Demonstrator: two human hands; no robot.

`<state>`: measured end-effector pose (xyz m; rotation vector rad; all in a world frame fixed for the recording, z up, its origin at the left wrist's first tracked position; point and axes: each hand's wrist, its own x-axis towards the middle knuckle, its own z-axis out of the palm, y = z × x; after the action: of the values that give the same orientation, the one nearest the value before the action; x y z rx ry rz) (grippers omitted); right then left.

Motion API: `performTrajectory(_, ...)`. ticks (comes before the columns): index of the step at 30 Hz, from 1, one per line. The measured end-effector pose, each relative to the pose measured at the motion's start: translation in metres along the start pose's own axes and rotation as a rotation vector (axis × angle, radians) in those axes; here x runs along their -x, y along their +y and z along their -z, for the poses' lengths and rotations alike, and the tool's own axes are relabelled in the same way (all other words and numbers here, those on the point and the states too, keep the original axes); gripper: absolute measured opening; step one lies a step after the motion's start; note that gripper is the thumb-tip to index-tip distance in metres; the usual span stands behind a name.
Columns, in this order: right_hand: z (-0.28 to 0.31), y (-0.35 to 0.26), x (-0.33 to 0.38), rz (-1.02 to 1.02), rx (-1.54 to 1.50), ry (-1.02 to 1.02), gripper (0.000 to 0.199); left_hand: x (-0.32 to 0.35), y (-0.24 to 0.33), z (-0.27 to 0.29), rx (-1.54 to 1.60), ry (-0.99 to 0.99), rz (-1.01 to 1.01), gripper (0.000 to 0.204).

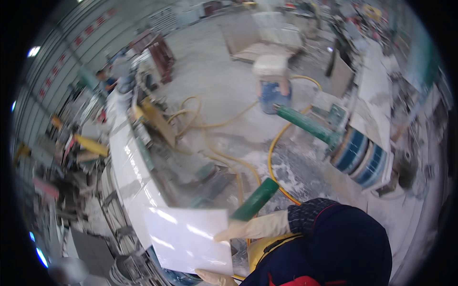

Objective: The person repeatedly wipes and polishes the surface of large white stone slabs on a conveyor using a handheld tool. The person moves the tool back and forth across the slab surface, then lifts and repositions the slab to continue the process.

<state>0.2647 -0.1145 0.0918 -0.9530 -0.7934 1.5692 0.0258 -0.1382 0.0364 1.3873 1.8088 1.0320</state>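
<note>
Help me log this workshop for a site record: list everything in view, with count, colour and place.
tile: one, white glossy, low centre, held at its edges
slab: one long, white, left of centre
hoses: several, yellow, looped on the grey floor
handles: two, green, centre and right
bucket: one, blue, a white block on top, upper centre
rollers: striped blue and white, right
bystander: one, upper left
left hand: pale glove, under the tile's lower edge
right hand: pale glove, on the tile's right edge

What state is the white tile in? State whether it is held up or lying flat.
Held up: both gloved hands, right hand and left hand, grip the white tile by its edges.
</note>
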Motion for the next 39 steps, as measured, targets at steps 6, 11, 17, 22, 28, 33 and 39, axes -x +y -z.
performTrajectory(6, 0.114, -0.033, 0.174, 0.356, -0.458, 0.323, 0.06, 0.04, 0.124, -0.116, 0.439, -0.443, 0.13, 0.045)
performTrajectory(11, 0.143, -0.056, 0.327, 0.133, -0.348, 0.961, 0.039, 0.126, 0.192, -0.244, 0.164, -0.983, -0.043, 0.042)
performTrajectory(17, 0.155, -0.025, 0.431, 0.269, -0.641, 1.222, 0.033, 0.245, 0.243, -0.367, -0.175, -1.41, -0.434, 0.047)
performTrajectory(22, 0.197, 0.05, 0.439, 0.738, -1.108, 1.151, 0.037, 0.307, 0.266, -0.42, -0.333, -1.672, -0.452, 0.052)
performTrajectory(28, 0.217, 0.072, 0.44, 0.512, -0.691, 1.254, 0.045, 0.309, 0.258, -0.459, -0.382, -1.769, -0.334, 0.058)
performTrajectory(33, 0.227, 0.079, 0.447, 0.476, -0.837, 1.267, 0.038, 0.294, 0.234, -0.436, -0.247, -1.712, 0.033, 0.061)
performTrajectory(39, 0.254, 0.118, 0.432, 0.648, -1.106, 1.221, 0.039, 0.297, 0.23, -0.421, -0.211, -1.724, -0.033, 0.054)
